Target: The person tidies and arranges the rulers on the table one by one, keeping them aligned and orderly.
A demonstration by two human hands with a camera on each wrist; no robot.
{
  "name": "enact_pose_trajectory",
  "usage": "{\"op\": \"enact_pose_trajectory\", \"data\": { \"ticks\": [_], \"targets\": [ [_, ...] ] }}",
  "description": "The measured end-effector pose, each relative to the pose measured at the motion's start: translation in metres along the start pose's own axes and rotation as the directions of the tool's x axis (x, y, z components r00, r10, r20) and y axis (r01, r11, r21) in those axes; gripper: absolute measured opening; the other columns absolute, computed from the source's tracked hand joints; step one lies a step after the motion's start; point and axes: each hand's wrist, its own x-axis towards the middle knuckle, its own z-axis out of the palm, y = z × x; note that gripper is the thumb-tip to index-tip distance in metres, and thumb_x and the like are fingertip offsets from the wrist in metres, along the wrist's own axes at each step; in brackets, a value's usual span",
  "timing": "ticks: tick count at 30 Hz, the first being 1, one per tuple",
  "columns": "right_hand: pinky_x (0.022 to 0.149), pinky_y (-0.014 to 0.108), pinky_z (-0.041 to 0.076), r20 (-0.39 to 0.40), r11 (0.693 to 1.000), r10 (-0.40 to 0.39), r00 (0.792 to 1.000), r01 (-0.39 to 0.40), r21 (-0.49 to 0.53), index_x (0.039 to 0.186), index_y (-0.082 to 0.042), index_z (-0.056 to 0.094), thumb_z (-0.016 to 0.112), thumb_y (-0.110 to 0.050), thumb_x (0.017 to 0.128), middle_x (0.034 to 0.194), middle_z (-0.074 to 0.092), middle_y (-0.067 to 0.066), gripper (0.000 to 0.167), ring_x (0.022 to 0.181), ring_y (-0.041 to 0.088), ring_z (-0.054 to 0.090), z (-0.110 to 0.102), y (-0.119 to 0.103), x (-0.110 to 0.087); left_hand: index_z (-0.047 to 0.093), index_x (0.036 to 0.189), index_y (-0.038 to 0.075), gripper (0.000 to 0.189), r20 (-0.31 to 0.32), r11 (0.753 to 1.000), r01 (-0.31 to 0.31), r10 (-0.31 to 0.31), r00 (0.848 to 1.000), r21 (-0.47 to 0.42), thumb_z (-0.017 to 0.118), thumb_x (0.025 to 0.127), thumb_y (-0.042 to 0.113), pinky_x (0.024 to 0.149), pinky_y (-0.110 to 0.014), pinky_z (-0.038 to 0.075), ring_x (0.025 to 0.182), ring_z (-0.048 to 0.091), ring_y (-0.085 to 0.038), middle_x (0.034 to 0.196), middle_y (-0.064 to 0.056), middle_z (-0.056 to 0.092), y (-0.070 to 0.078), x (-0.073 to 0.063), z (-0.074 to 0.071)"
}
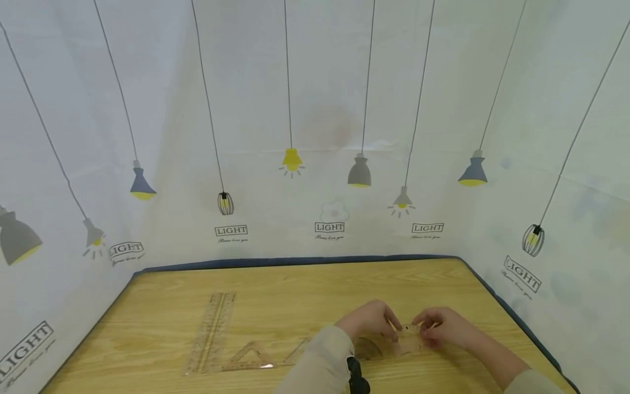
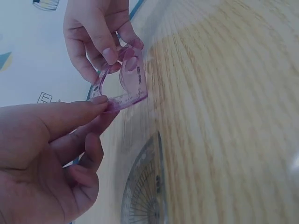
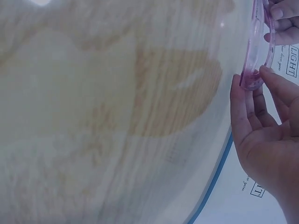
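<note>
My left hand (image 1: 371, 320) and right hand (image 1: 445, 328) hold a pink see-through plastic protractor (image 2: 135, 79) between them. It has a curved cutout and printed marks. In the left wrist view, the left thumb and fingers pinch its near end, while the right hand (image 2: 96, 35) grips the far end. From the right wrist view the protractor (image 3: 254, 42) appears nearly edge-on, tilted above the table. A clear protractor (image 2: 145, 191) lies flat on the wood beside my left hand, partly covered by the wrist in the head view.
Clear rulers (image 1: 211, 334) lie side by side at the left of the wooden table (image 1: 162, 306). A clear set square (image 1: 251, 365) sits to their right, with another set square (image 1: 297, 350) partly behind my left sleeve. A lamp-printed white sheet (image 1: 325, 109) surrounds the table.
</note>
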Motion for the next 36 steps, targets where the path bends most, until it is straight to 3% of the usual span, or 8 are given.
{"op": "enact_pose_trajectory", "data": {
  "ticks": [6,10,17,27,36],
  "targets": [
    [0.061,0.038,0.056,-0.014,1.000,0.001,1.000,-0.001,-0.013,0.108,0.013,0.062,0.064,0.006,0.088,0.086,0.062,0.010,0.022,0.075,0.025,0.062,0.007,0.001,-0.001,0.079,0.084,0.016,0.007,-0.078,0.989,0.052,-0.041,0.996,0.136,0.081,0.079,0.011,0.081,-0.028,0.051,0.095,0.062,-0.009,0.096,0.011,0.070,0.002,-0.005,0.002],
    [0.061,0.040,0.056,-0.015,1.000,0.019,1.000,-0.020,-0.013,0.109,0.013,0.062,0.064,0.005,0.089,0.084,0.060,0.008,0.022,0.074,0.025,0.062,0.009,0.001,-0.001,0.079,0.078,0.018,0.006,-0.124,0.978,0.081,-0.058,0.991,0.194,0.083,0.078,0.015,0.085,-0.027,0.050,0.101,0.062,-0.010,0.093,0.012,0.069,0.001,-0.006,0.003],
    [0.060,0.039,0.056,-0.011,0.999,0.005,1.000,-0.005,-0.038,0.107,0.012,0.062,0.064,0.004,0.087,0.082,0.060,0.008,0.022,0.072,0.026,0.061,0.012,-0.002,0.000,0.079,0.078,0.016,0.005,-0.182,0.958,0.098,-0.049,0.982,0.269,0.084,0.077,0.016,0.079,-0.025,0.051,0.086,0.063,-0.008,0.083,0.012,0.069,0.002,-0.009,0.005],
    [0.054,0.033,0.049,-0.047,0.994,0.026,0.999,-0.031,-0.109,0.106,0.008,0.066,0.066,0.002,0.087,0.081,0.061,0.006,0.020,0.069,0.022,0.057,0.015,-0.001,0.005,0.078,0.073,0.016,0.008,-0.202,0.962,0.102,-0.051,0.978,0.253,0.084,0.077,0.014,0.077,-0.025,0.051,0.079,0.062,-0.007,0.077,0.011,0.068,-0.005,-0.004,0.008],
    [0.066,0.035,0.048,-0.086,0.982,0.037,0.996,-0.052,-0.179,0.099,0.005,0.070,0.071,0.003,0.082,0.088,0.065,0.005,0.018,0.077,0.020,0.056,0.016,-0.001,0.010,0.077,0.071,0.016,0.009,-0.220,0.959,0.113,-0.055,0.974,0.260,0.085,0.076,0.015,0.073,-0.025,0.050,0.071,0.059,-0.006,0.072,0.011,0.066,-0.008,-0.003,0.011]
  ]
}}
